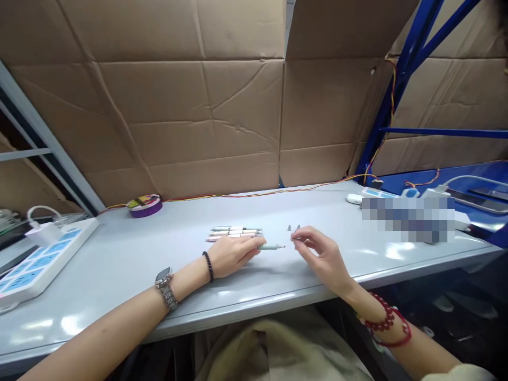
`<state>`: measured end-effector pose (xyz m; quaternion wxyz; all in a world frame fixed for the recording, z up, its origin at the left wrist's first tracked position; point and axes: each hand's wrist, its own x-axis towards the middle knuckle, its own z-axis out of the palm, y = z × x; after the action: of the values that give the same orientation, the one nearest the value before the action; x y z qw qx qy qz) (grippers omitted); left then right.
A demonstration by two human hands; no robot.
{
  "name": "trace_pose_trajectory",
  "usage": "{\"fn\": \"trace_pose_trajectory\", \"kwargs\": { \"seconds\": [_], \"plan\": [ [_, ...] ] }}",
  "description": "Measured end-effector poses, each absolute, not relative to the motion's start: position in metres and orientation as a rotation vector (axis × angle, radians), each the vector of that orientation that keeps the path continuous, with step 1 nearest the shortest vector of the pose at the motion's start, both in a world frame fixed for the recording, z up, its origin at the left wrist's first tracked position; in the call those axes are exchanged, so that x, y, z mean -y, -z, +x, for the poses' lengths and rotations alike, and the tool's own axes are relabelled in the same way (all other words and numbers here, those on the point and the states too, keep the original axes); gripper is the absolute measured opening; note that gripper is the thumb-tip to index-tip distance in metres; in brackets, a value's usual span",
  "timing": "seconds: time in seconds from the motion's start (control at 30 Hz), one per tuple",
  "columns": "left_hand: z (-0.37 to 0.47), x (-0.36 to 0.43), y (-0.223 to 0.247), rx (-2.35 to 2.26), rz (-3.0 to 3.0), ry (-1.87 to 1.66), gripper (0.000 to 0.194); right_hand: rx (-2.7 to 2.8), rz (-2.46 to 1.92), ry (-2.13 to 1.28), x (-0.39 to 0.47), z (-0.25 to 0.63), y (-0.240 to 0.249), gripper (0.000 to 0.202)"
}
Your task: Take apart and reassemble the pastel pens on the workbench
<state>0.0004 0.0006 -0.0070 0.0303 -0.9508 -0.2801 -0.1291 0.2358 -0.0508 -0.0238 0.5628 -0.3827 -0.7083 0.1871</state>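
My left hand point(234, 255) rests on the table and grips a light green pen point(272, 246). The pen's thin end points right, towards my other hand. Just behind my left hand lie several pens point(234, 232) side by side, in pale blue, orange and pink tones. My right hand point(317, 254) is pinched, thumb against fingertips, a short way right of the green pen's end. Whatever sits in that pinch is too small to make out. Beyond these fingertips two small grey cone-shaped pieces point(289, 228) stand on the table, one partly behind my fingers.
A round purple-edged tape roll point(144, 206) lies at the back left. Power strips stand on the left point(47, 259) and back right point(381, 193), with white chargers. Cardboard point(198, 106) walls the back, and a thin cable runs along its foot. The table's front edge point(246, 312) is close.
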Motion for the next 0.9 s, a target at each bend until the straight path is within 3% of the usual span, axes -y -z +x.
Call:
{"fn": "trace_pose_trajectory", "kwargs": {
  "seconds": [0.3, 0.9],
  "plan": [
    [-0.0002, -0.0067, 0.0055, 0.851, -2.950, 0.166, 0.030, 1.808, -0.972, -0.315, 0.0519, 0.2314, 0.0290, 0.008],
    [0.0002, -0.0018, 0.0072, 0.939, -2.967, 0.199, 0.025, 1.906, -0.966, -0.396, 0.0478, 0.2309, 0.0329, 0.009]
  ]
}}
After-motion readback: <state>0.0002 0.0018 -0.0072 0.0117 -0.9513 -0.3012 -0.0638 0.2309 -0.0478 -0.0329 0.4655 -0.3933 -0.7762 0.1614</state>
